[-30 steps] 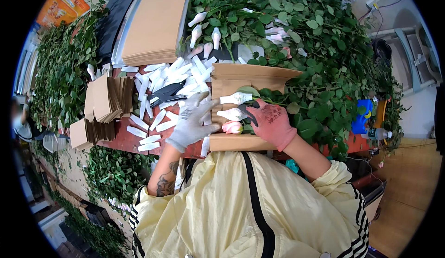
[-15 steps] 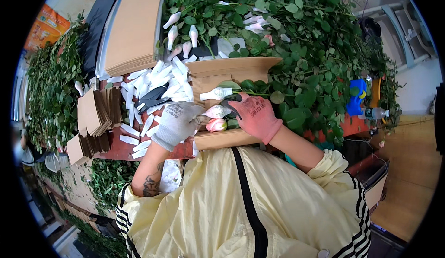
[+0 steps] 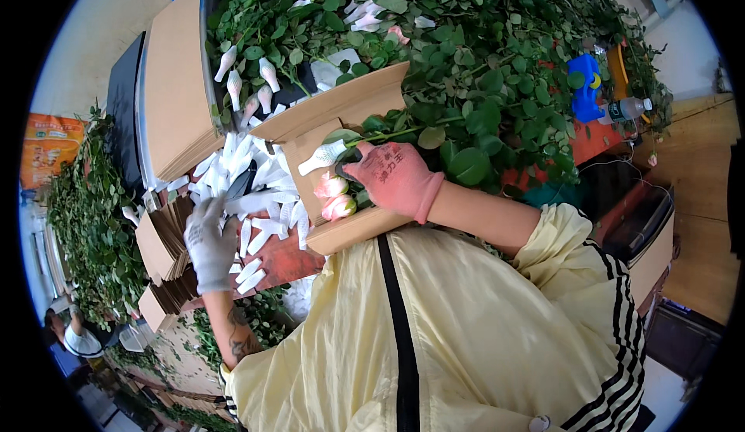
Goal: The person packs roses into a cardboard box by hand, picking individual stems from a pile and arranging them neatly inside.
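My right hand [image 3: 396, 181], in a pink glove with dark fingertips, is closed on the stem just behind a pink rose [image 3: 331, 186] in an open cardboard box [image 3: 361, 238]. Another bare rose [image 3: 339, 208] lies beside it, nearer me. A rose bud in a white foam net sleeve [image 3: 322, 156] rests on the far side. My left hand [image 3: 211, 246], in a whitish glove, is over the left edge of a heap of white foam sleeves [image 3: 268, 199], its fingers apart. A black object [image 3: 242, 180] lies in the heap by its fingertips.
Folded cardboard pieces [image 3: 167, 242] stand left of my left hand, with tall cardboard sheets [image 3: 178, 83] behind. Leafy rose stems [image 3: 466, 52] cover the far and right side. A blue tape dispenser [image 3: 583, 86] and a plastic bottle [image 3: 627, 110] are at the right.
The foam sleeve has come off the middle rose, whose pink petals now show. My left hand has left the box and moved left to the sleeve heap. My right hand stays by the stems.
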Tool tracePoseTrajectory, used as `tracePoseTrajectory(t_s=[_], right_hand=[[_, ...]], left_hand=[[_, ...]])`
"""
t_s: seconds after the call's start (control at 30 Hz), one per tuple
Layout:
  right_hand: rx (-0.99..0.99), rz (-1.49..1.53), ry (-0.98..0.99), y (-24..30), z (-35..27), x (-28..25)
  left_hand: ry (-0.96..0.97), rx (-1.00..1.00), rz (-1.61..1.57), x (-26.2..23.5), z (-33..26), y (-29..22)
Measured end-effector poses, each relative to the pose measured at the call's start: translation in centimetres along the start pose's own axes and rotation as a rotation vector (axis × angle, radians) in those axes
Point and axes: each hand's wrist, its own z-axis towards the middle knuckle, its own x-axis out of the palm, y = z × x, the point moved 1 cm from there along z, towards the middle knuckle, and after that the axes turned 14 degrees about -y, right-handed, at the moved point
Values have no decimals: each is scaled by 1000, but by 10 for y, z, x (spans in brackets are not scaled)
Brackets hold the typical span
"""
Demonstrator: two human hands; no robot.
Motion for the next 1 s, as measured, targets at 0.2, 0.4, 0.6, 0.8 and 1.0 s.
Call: tracePoseTrajectory(t_s=[0.2,0.4,0.6,0.8,1.0], right_hand=[[-38,2,-49,2,-3,-4],[-99,-16,32,5,-4,-15],[-65,-76,231,6,1,-27],[-100,-129,-95,-4,30,-24],[-52,-7,-26,-19,25,-3]], left_hand=[[137,133,-498,-23,21,-110],[259,281,-430,15,29,-110],[286,324,-308,24,28,-114],[153,387,-248,25,17,-114],[168,302,-336,31,14,-112]])
